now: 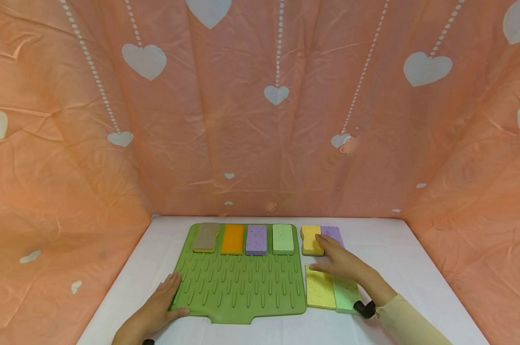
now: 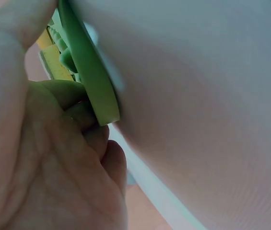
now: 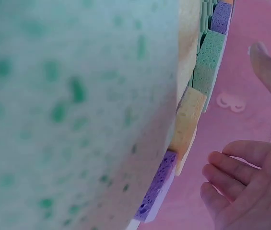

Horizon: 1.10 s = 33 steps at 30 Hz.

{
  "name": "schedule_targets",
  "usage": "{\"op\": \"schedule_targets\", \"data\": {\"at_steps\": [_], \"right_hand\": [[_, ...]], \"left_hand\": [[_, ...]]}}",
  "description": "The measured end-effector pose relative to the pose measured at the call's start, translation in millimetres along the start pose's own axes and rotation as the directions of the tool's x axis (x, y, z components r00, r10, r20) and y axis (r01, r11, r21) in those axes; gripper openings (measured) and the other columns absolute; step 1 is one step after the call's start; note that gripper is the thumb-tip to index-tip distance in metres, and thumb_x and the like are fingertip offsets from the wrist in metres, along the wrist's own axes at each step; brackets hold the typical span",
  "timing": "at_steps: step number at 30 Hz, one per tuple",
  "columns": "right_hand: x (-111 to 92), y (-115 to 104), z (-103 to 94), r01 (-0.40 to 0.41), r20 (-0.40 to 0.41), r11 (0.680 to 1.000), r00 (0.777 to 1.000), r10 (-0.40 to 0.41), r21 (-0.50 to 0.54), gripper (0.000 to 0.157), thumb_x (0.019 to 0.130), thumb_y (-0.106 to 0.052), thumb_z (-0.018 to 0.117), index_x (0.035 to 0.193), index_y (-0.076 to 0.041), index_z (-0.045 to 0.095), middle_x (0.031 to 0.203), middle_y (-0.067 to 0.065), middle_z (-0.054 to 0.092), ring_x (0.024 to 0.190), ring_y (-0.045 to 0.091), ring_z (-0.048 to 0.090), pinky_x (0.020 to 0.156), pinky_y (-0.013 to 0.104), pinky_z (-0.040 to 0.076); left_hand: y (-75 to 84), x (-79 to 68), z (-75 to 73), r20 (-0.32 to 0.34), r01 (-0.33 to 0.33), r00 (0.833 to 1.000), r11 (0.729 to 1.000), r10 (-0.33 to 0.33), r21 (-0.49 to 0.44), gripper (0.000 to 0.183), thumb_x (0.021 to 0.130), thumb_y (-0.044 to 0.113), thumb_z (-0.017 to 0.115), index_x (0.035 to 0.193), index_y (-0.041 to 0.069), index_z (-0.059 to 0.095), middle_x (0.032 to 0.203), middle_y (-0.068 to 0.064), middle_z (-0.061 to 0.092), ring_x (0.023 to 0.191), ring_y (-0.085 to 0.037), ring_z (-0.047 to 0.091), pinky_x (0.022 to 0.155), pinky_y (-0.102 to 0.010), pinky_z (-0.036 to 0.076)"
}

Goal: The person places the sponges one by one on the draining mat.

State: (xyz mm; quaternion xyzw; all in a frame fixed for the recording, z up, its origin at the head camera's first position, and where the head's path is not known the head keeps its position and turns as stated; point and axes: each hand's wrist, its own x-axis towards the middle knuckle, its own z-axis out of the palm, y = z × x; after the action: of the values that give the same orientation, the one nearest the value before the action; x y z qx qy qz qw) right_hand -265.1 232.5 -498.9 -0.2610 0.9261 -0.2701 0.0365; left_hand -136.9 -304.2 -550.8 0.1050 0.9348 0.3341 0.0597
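Note:
My left hand [image 1: 158, 304] rests at the near left corner of a green ridged mat [image 1: 238, 282], its fingers against the side edge and its thumb by the front edge. In the left wrist view those fingers touch the mat's rim [image 2: 94, 81]. Over the sponges right of the mat, my right hand [image 1: 339, 261] hovers with spread, slightly bent fingers, holding nothing. Under and around it lie a yellow wavy-sided sponge [image 1: 310, 239], a purple sponge [image 1: 330, 233], a larger yellow sponge [image 1: 320, 292] and a light green sponge [image 1: 346, 293].
Along the mat's far edge stand a grey-topped yellow sponge [image 1: 206, 236], an orange sponge [image 1: 232, 238], a purple sponge [image 1: 256, 238] and a pale green sponge [image 1: 283, 238] in a spaced row. A pink heart-patterned cloth [image 1: 242, 143] encloses the white table [image 1: 398, 263].

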Motion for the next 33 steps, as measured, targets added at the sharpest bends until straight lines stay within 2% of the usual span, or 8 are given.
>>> {"op": "schedule_targets", "data": {"at_steps": [3,8,11,17,20,23,29,33], "right_hand": [[-7.9,2.7,0.1,0.008,-0.017,1.0,1.0,-0.008,-0.01,0.105,0.093,-0.048,0.084,0.159,0.016,0.034,0.164,0.038,0.035,0.152,0.058,0.033,0.123,0.069,0.032],[-21.8,5.9,0.4,-0.013,-0.02,1.0,1.0,0.013,-0.021,0.103,0.093,-0.051,0.083,0.159,0.014,0.037,0.163,0.037,0.038,0.151,0.057,0.036,0.121,0.07,0.035],[-30.9,6.8,1.5,-0.024,-0.023,1.0,0.999,0.024,-0.018,0.101,0.093,-0.051,0.083,0.158,0.013,0.039,0.161,0.036,0.041,0.15,0.056,0.038,0.12,0.07,0.036],[-47.8,11.9,2.6,-0.036,-0.053,0.999,0.998,0.035,-0.014,0.1,0.093,-0.049,0.083,0.159,0.012,0.039,0.161,0.036,0.041,0.149,0.059,0.036,0.119,0.073,0.034],[-55.3,15.3,2.5,-0.063,-0.049,0.998,0.997,0.063,-0.005,0.102,0.093,-0.05,0.083,0.159,0.012,0.038,0.163,0.037,0.039,0.15,0.06,0.034,0.119,0.074,0.033],[-61.5,17.0,2.5,-0.094,-0.041,0.995,0.995,0.095,0.028,0.105,0.091,-0.05,0.084,0.161,0.012,0.035,0.163,0.037,0.036,0.151,0.06,0.032,0.119,0.075,0.032],[-73.2,18.1,6.2,-0.111,-0.018,0.991,0.994,0.112,0.07,0.113,0.086,-0.05,0.089,0.162,0.011,0.032,0.164,0.037,0.034,0.151,0.06,0.03,0.119,0.075,0.032],[-82.4,19.3,7.8,-0.115,-0.001,0.99,0.993,0.115,0.079,0.117,0.084,-0.05,0.091,0.164,0.009,0.03,0.166,0.036,0.032,0.152,0.06,0.028,0.119,0.074,0.032]], "left_hand": [[2.4,-1.0,-1.4,0.013,0.011,1.0,1.0,-0.011,0.001,0.116,0.088,0.047,0.085,0.162,-0.016,0.022,0.17,-0.038,0.016,0.159,-0.056,0.008,0.107,-0.001,-0.018],[3.9,-1.8,-1.8,0.025,0.026,0.999,1.0,-0.025,-0.017,0.117,0.088,0.046,0.085,0.163,-0.016,0.02,0.171,-0.038,0.014,0.159,-0.057,0.007,0.128,-0.026,-0.011],[0.5,-2.3,0.6,0.018,0.013,1.0,0.999,-0.013,-0.034,0.117,0.088,0.046,0.085,0.163,-0.015,0.02,0.171,-0.038,0.014,0.159,-0.057,0.007,0.123,-0.023,-0.014],[-12.6,-1.4,8.6,-0.067,-0.085,0.994,0.995,0.089,0.061,0.112,0.091,0.055,0.079,0.161,-0.017,0.027,0.166,-0.042,0.023,0.163,-0.009,-0.008,0.117,-0.007,-0.015],[-12.4,-0.6,7.2,-0.066,-0.09,0.993,0.994,0.094,0.06,0.112,0.091,0.054,0.08,0.161,-0.017,0.027,0.165,-0.042,0.025,0.165,-0.026,0.0,0.133,-0.034,-0.002],[-10.5,-0.2,4.7,-0.042,-0.055,0.998,0.998,0.056,0.026,0.115,0.09,0.053,0.081,0.162,-0.016,0.025,0.167,-0.042,0.021,0.161,-0.049,0.009,0.134,-0.043,0.0],[-14.2,2.4,4.9,-0.018,-0.013,1.0,1.0,0.013,0.021,0.119,0.088,0.059,0.08,0.163,-0.014,0.023,0.171,-0.037,0.016,0.163,-0.046,0.005,0.108,0.001,-0.016],[-16.3,4.2,4.7,-0.004,-0.003,1.0,1.0,0.003,0.028,0.12,0.088,0.057,0.082,0.163,-0.015,0.022,0.172,-0.036,0.015,0.158,-0.058,0.011,0.101,0.006,-0.014]]}}
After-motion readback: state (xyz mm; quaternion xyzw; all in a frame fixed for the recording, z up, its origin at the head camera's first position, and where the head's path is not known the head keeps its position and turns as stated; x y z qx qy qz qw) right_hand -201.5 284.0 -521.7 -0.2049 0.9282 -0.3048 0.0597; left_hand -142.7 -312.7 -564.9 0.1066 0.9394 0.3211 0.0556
